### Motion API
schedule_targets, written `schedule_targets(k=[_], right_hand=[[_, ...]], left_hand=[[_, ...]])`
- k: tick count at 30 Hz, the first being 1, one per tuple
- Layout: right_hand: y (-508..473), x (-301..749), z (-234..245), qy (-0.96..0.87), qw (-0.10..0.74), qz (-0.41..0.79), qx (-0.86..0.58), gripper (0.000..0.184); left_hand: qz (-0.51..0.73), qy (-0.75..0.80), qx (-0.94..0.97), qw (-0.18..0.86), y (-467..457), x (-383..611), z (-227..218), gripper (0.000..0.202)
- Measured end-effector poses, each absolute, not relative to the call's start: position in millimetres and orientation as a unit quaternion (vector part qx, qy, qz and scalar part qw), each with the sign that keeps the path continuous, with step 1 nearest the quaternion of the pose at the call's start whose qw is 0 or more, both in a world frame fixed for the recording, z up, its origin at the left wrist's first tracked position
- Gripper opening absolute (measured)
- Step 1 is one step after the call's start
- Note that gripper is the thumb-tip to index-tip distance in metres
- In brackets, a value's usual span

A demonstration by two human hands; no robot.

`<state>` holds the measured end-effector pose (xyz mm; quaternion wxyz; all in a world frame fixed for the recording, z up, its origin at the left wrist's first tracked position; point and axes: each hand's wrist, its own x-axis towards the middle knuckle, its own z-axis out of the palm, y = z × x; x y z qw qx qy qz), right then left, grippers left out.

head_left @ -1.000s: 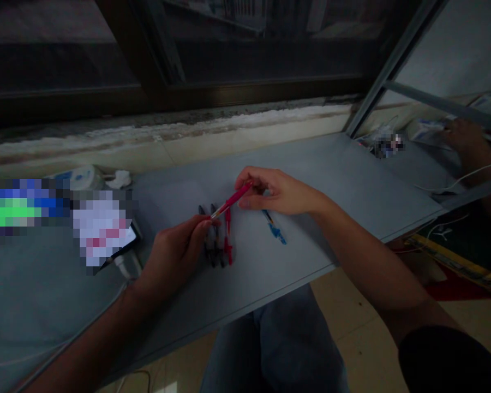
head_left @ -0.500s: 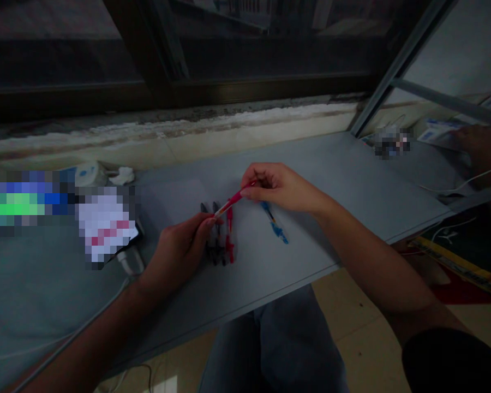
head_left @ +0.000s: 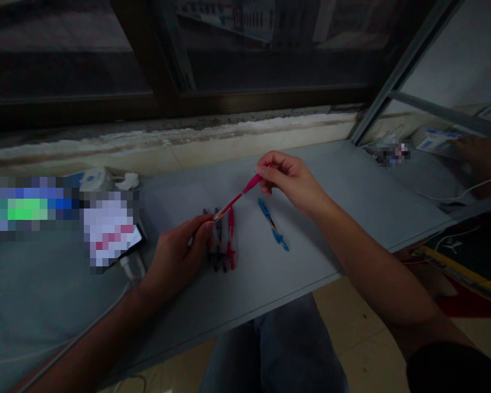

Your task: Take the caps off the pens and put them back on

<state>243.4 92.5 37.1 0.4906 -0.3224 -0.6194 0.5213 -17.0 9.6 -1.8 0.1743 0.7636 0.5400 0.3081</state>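
Observation:
My left hand (head_left: 175, 256) pinches the clear lower end of a slim red pen (head_left: 237, 200), and my right hand (head_left: 286, 181) holds its red upper end between fingertips and thumb. The pen spans the gap between my hands, above the grey tabletop (head_left: 352, 185). Just under my left hand lie two dark pens (head_left: 215, 240) and a red pen (head_left: 231, 240) side by side, partly hidden by that hand. A blue pen (head_left: 272, 225) lies apart, below and left of my right hand.
Left of the pens are a blurred phone (head_left: 137, 237) with a white cable, a white roll (head_left: 96, 179) and blurred blue items. A window frame (head_left: 229, 101) runs along the far side. Jeans-covered legs sit below the table's front edge.
My right hand has moved up and to the right, away from the blue pen, which now shows in full. The red pen has tilted with it, while my left hand stays at its lower end.

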Motion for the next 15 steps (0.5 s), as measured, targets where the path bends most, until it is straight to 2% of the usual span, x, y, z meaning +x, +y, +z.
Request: schedule_targets(k=[6, 15], right_hand=[[88.7, 241.3, 38.5, -0.634, 0.472, 0.521, -0.322, 0.031], [88.7, 246.0, 43.0, -0.634, 0.504, 0.496, -0.314, 0.019]], left_hand=[[0.313, 0.537, 0.763, 0.177, 8.6, -17.4, -1.8, 0.044], [0.315, 0.517, 0.774, 0.185, 8.7, -20.4, -3.8, 0.039]])
